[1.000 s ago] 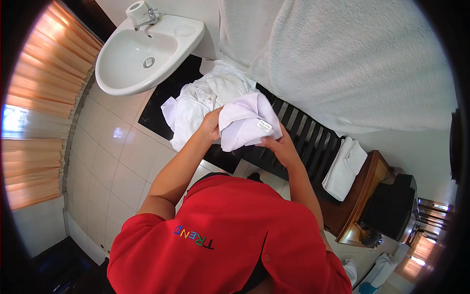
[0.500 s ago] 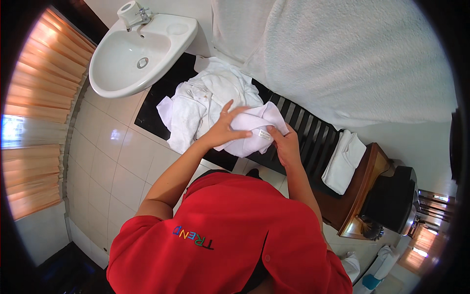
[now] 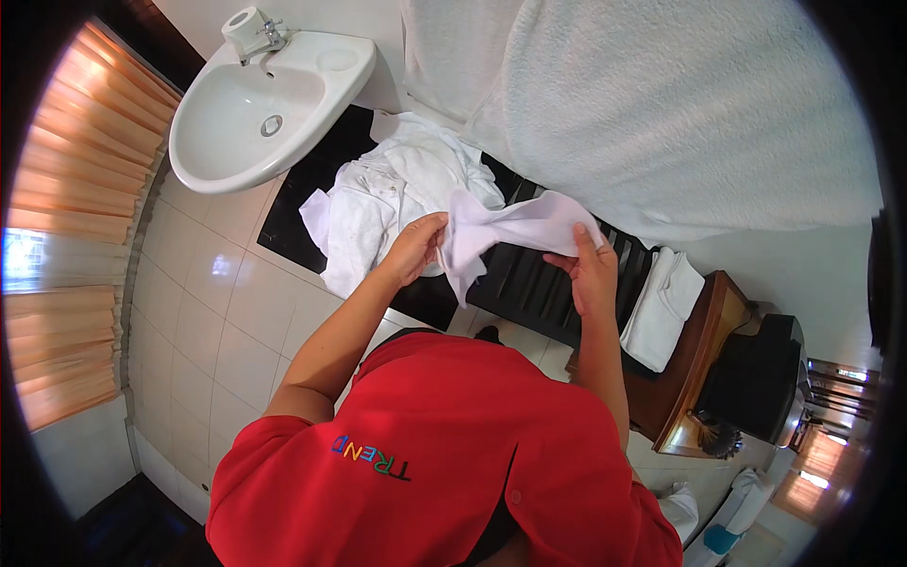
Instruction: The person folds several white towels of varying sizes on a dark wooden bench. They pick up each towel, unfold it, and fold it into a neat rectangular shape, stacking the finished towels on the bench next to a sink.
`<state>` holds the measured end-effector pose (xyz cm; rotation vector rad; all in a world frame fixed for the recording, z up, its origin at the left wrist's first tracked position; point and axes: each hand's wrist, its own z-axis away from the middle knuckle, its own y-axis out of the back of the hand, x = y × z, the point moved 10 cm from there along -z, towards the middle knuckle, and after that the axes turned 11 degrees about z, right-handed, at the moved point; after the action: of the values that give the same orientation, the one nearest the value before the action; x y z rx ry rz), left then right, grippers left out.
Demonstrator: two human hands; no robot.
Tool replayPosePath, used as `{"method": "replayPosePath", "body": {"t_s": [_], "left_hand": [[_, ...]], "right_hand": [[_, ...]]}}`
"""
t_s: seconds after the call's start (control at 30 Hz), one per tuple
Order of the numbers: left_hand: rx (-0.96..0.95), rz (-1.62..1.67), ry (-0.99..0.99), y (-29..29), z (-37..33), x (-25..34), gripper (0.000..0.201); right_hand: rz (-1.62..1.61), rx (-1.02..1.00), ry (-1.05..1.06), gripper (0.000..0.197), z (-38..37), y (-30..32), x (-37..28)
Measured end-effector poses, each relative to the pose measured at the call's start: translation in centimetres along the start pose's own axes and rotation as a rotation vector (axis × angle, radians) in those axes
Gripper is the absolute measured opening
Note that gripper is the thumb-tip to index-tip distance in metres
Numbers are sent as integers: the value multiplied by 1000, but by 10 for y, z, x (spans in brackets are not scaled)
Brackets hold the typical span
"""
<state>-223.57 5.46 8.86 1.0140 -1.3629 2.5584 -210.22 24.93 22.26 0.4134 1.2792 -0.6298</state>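
Between my two hands a thin white cloth (image 3: 529,222) with a faint lilac tint is stretched out sideways in the air. My left hand (image 3: 416,249) pinches its left end, where the fabric gathers and a corner hangs down. At the other end my right hand (image 3: 593,272) grips the edge between thumb and fingers. Behind and left of the cloth lies a rumpled heap of white towels (image 3: 392,194), partly hidden by my left hand. The heap rests on a black slatted bench (image 3: 529,288).
A white washbasin (image 3: 217,161) juts out at the far left, with a toilet roll (image 3: 244,26) by its tap. Large white towelling (image 3: 680,113) hangs at the back right. A folded white towel (image 3: 663,307) lies at the bench's right end, beside a wooden cabinet (image 3: 704,359).
The bunched cloth, whose label faced up, is now pulled out lengthwise. My right hand has moved right with one end; my left hand has closed on the other.
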Motion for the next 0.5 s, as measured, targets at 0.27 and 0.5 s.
{"method": "replayPosePath", "body": {"t_s": [0.27,0.5], "left_hand": [[-167,-134,19,-53,3,2,59],[-277,-884,-519,-111,-7,21,74]], "right_hand": [[269,-33,-14,29,0,4,-6],[415,-185,142,23,8,-17,-38]]}}
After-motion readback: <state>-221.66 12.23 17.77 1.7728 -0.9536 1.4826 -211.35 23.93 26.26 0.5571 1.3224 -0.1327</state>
